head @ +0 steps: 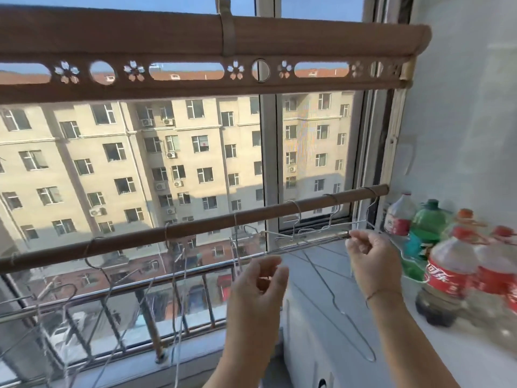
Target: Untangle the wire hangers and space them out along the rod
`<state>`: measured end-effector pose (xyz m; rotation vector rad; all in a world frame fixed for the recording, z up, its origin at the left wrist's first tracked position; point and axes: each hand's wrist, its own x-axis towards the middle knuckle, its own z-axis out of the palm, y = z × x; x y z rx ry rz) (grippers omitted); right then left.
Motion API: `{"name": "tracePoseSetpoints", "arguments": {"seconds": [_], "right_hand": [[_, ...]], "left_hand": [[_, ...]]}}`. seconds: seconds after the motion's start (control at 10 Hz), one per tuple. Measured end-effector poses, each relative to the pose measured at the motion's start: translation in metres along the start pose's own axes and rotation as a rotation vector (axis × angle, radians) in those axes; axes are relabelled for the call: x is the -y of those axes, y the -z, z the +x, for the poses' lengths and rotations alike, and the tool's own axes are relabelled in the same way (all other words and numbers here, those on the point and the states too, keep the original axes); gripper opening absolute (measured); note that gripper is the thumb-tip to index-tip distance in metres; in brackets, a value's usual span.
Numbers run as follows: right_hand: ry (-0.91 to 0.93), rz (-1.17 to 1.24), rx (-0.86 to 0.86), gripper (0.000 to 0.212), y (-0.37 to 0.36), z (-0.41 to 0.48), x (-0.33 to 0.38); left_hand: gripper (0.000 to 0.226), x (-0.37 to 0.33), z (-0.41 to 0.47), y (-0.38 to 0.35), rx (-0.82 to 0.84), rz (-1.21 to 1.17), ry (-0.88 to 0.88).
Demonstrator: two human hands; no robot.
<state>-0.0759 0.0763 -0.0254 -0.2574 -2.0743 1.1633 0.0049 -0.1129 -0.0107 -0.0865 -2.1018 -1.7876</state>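
White tabletop (461,359) holds bottles (447,275). Right hand (366,253) pinches a hanger (324,227); I cannot tell what the curled left hand (260,278) holds. Hard tugging could topple bottles.

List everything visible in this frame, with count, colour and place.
rod: one, brown, slanting across mid-frame
wire hangers: at least six, grey, hooked along the rod, some crossing
drying rail: one, brown with cut-outs, across the top
bottles: about five, red and green, on the sill at right
left hand: one, fingers curled below the rod, grip unclear
right hand: one, pinching a hanger wire near the rod's right end
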Motion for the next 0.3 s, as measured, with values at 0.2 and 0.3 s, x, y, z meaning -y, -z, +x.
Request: {"name": "tracePoseSetpoints", "arguments": {"seconds": [0.2,0.3], "right_hand": [[0.012,-0.151,0.158,0.024,-0.008,0.011,-0.016],[0.065,-0.101,0.091,0.019,-0.003,-0.002,-0.014]], "left_hand": [[0.047,0.019,0.021,-0.059,0.092,-0.067,0.309],[0.038,0.018,0.015,-0.053,0.045,0.042,0.248]]}}
